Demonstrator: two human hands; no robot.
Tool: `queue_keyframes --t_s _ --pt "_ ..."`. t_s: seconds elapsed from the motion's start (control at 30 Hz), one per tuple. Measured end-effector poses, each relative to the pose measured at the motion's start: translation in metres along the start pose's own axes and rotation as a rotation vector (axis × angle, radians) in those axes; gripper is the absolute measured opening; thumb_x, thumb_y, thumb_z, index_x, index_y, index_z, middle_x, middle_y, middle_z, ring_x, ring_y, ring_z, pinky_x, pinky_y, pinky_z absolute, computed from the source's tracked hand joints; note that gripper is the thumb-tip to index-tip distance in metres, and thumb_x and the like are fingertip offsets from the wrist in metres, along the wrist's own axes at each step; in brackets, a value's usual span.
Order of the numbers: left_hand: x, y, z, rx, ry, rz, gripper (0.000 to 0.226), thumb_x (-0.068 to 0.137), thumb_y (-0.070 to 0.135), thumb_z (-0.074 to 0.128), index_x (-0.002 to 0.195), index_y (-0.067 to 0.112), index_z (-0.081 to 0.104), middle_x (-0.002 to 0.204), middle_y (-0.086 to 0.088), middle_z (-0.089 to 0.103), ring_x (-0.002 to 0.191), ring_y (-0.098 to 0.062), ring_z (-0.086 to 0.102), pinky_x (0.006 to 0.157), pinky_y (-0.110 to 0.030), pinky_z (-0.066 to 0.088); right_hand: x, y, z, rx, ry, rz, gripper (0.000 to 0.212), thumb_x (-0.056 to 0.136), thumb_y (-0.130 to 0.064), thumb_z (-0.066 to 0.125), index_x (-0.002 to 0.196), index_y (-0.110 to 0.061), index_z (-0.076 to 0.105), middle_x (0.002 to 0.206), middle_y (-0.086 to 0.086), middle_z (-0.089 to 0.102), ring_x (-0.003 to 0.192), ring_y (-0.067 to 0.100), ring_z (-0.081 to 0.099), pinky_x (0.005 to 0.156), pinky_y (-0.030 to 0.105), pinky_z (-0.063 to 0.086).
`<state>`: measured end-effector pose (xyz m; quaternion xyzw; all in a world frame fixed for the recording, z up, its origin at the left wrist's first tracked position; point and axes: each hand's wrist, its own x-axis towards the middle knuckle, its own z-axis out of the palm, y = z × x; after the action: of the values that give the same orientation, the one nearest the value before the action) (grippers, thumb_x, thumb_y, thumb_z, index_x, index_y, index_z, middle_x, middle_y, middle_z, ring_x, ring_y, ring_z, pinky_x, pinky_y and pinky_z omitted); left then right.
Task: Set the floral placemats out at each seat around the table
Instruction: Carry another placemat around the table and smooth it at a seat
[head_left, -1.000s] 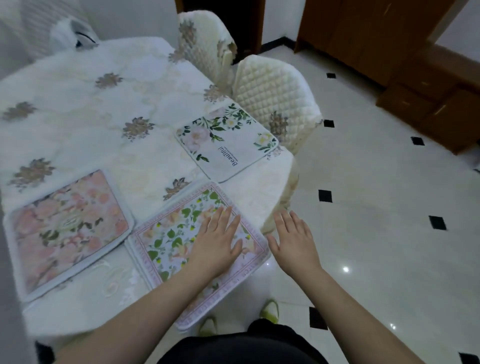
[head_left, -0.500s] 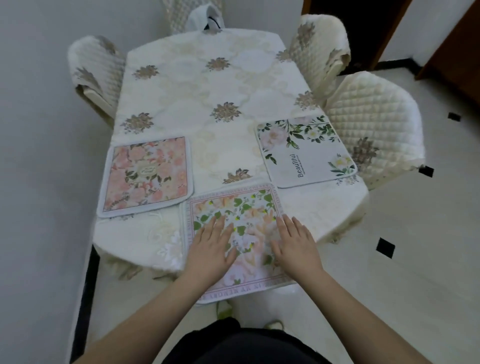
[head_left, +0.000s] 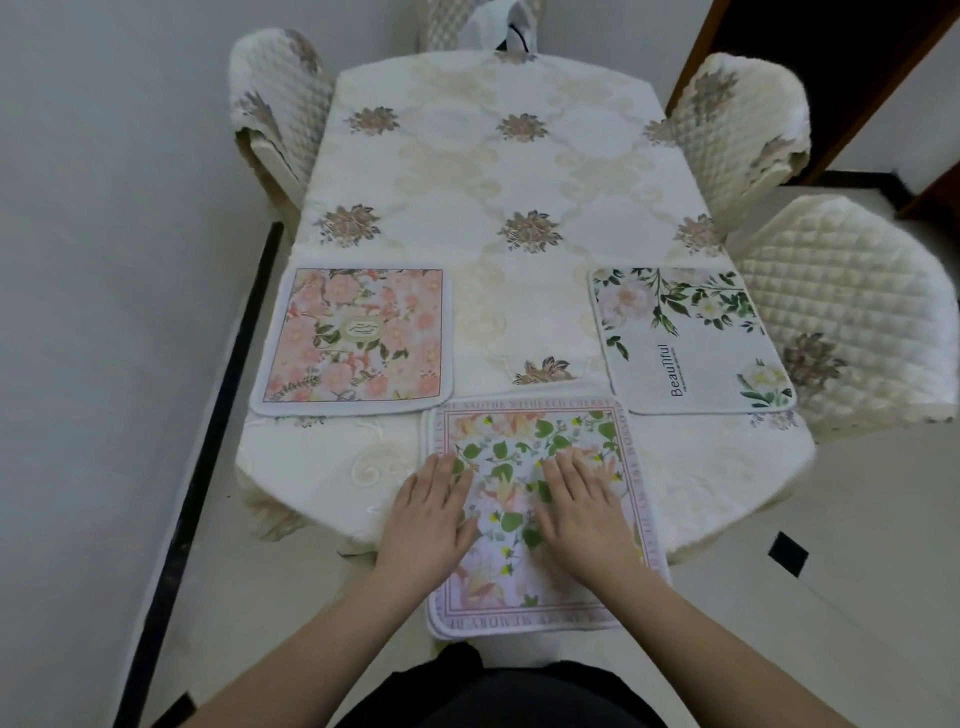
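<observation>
While we look down over the table, we see a quilted chair at its far left corner and, nearer on that side, the pink mat lying flat on the cloth, square to the left edge. Just right of its near corner starts the bordered mat, which lies at the near end and hangs over that edge toward us. Our left hand rests flat on its left border, fingers straight and released, partly over the cloth. Our right hand presses flat on the mat's middle, fingers straight, gripping nothing. Further right, the white mat printed "Beautiful" lies flat along the right edge, just apart from the bordered mat. Beside it stands a near chair, and a far chair behind.
</observation>
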<state>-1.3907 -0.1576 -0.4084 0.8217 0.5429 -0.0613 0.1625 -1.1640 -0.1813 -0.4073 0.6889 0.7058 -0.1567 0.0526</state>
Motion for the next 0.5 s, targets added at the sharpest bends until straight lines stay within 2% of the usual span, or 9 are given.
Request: queue_keyframes --t_s 0.07,0.1,0.17,0.2,0.27,0.33,0.4,0.5 --pt "-0.004 -0.001 0.002 0.018 0.067 0.04 0.062 0.097 0.049 0.043 0.151 0.018 0.043 0.16 -0.011 0.034 0.147 -0.032 0.034 0.114 -0.048 0.035 0.001 -0.006 0.005 0.026 0.014 0.0 0.063 0.103 -0.047 0.028 0.158 -0.02 0.012 0.166 0.003 0.008 0.153 0.021 0.002 0.122 0.04 0.002" --pt "-0.005 -0.001 0.005 0.014 0.072 0.053 0.061 0.096 0.048 0.047 0.149 0.018 0.045 0.158 -0.011 0.036 0.145 -0.033 0.037 0.112 -0.049 0.038 0.001 -0.008 0.006 0.038 0.005 -0.002 0.062 0.103 -0.047 0.028 0.157 -0.021 0.012 0.166 0.003 0.008 0.153 0.021 0.003 0.122 0.04 0.005" --pt "-0.006 -0.001 0.008 0.007 0.068 0.044 0.063 0.098 0.048 0.052 0.152 0.018 0.04 0.161 -0.011 0.028 0.148 -0.034 0.029 0.115 -0.049 0.033 0.002 -0.011 0.01 0.038 -0.005 -0.01 0.062 0.103 -0.047 0.027 0.157 -0.023 0.012 0.166 0.001 0.006 0.153 0.02 0.002 0.122 0.041 0.006" --pt "-0.006 -0.001 0.008 0.007 0.085 0.029 0.065 0.096 0.048 0.057 0.151 0.018 0.042 0.16 -0.012 0.03 0.147 -0.035 0.031 0.114 -0.049 0.035 0.002 -0.012 0.011 0.038 -0.006 -0.011 0.061 0.103 -0.048 0.026 0.158 -0.024 0.012 0.166 0.0 0.005 0.153 0.02 0.001 0.122 0.041 0.005" --pt "-0.006 0.001 0.008 0.009 0.092 -0.001 0.066 0.086 0.046 0.072 0.143 0.016 0.055 0.152 -0.016 0.044 0.138 -0.037 0.046 0.105 -0.05 0.047 0.003 -0.01 0.012 0.038 -0.012 -0.014 0.061 0.102 -0.048 0.027 0.158 -0.025 0.013 0.166 -0.001 0.004 0.153 0.02 0.001 0.122 0.041 0.005" --pt "-0.008 0.005 0.01 -0.008 0.107 -0.027 0.067 0.082 0.044 0.077 0.139 0.015 0.058 0.149 -0.02 0.047 0.134 -0.039 0.05 0.101 -0.051 0.05 0.003 -0.004 0.013 0.029 -0.014 -0.024 0.061 0.102 -0.047 0.028 0.157 -0.024 0.015 0.166 0.0 0.006 0.153 0.02 0.003 0.122 0.041 0.005" --pt "-0.01 0.007 0.015 -0.044 0.137 -0.045 0.067 0.086 0.042 0.074 0.143 0.015 0.053 0.151 -0.024 0.042 0.138 -0.041 0.045 0.105 -0.052 0.045 0.002 0.005 0.014 0.029 -0.008 -0.023 0.061 0.102 -0.047 0.027 0.157 -0.024 0.017 0.166 0.001 0.008 0.153 0.02 0.004 0.122 0.039 0.003" --pt "-0.011 0.011 0.024 -0.077 0.067 -0.11 0.068 0.1 0.048 0.049 0.158 0.024 0.023 0.164 -0.021 0.009 0.152 -0.038 0.013 0.12 -0.048 0.022 0.002 0.022 0.013 0.002 -0.009 -0.029 0.061 0.102 -0.048 0.025 0.157 -0.026 0.014 0.166 0.0 0.004 0.153 0.019 0.001 0.121 0.038 -0.003"
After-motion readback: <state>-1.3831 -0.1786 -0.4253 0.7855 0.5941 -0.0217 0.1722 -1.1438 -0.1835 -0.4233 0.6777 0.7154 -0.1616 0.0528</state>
